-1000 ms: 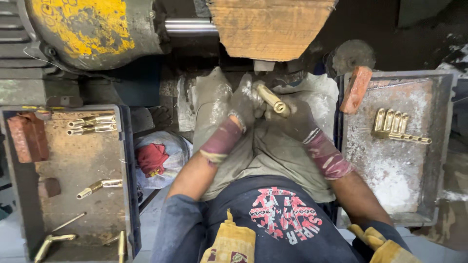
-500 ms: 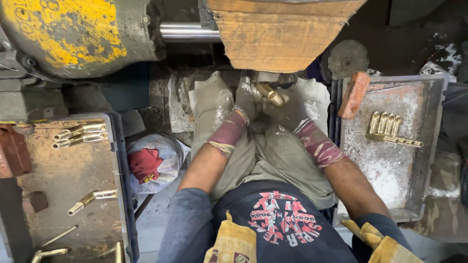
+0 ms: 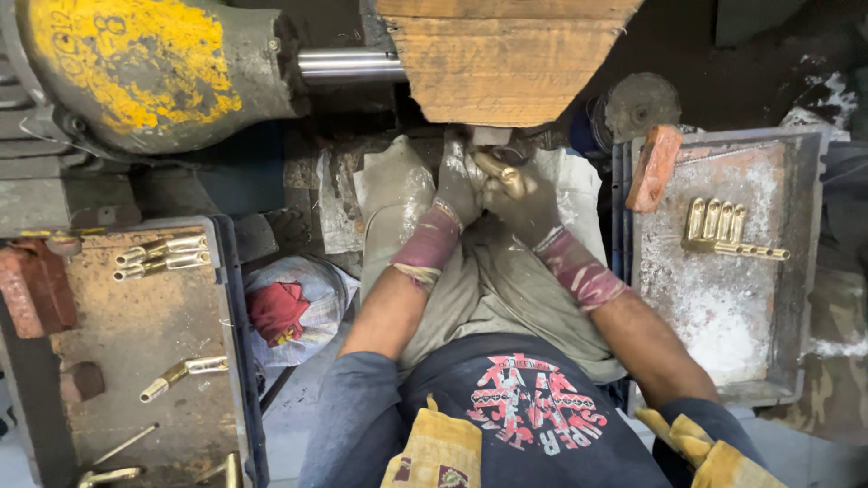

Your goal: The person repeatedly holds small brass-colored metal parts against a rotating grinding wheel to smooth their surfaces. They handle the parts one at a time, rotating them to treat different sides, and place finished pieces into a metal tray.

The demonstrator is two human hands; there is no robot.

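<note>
Brass fitting, a short golden tube with a rounded end, sits at the upper middle of the frame, just under the edge of a rough wooden block. Both gloved hands grasp it: the left hand wraps its fingers round the near end, and the right hand cups it from below and beside, fingers curled tight against the metal. Held in two hands like this, the piece looks steadied against whatever works beneath the block; that contact point is hidden, so I cannot tell what it touches there. The gloves are grey with dust, with worn pinkish knitted cuffs.

A pale, grimy cloth covers the lap, likely to catch grit. At the left of the frame a rusty brown tray holds several like brass pieces, scattered and well apart, with a reddish brick at its edge. At the right a grey metal tray, powdered white, carries a neat row of brass pieces lying side by side, and another reddish block leans on its upper left corner. The trays flank the person within arm's reach on either side. In the upper left a heavy motor housing with chipped yellow paint feeds a bright steel shaft toward the wood.
</note>
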